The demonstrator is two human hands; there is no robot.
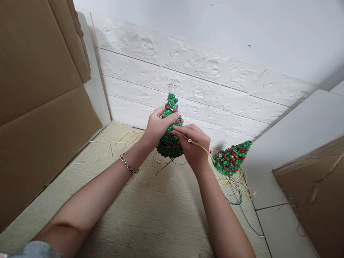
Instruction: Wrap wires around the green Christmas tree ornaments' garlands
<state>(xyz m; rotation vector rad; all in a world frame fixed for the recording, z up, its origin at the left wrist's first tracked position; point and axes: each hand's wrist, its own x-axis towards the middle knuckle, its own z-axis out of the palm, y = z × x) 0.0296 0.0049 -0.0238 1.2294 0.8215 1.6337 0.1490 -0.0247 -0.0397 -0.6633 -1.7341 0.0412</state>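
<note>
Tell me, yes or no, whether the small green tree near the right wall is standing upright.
No, the small tree lies tipped on its side, tip pointing up and right, atop loose cords.

Between my hands, one beaded tree (169, 135) stands on the worktop (152, 219); another tree (231, 158) lies right of it, atop wires (236, 187).

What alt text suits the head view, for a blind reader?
The left hand grips a small green beaded Christmas tree with red garlands; the right hand pinches a thin yellow wire at it. A second, tilted beaded tree sits among loose coloured wires.
</note>
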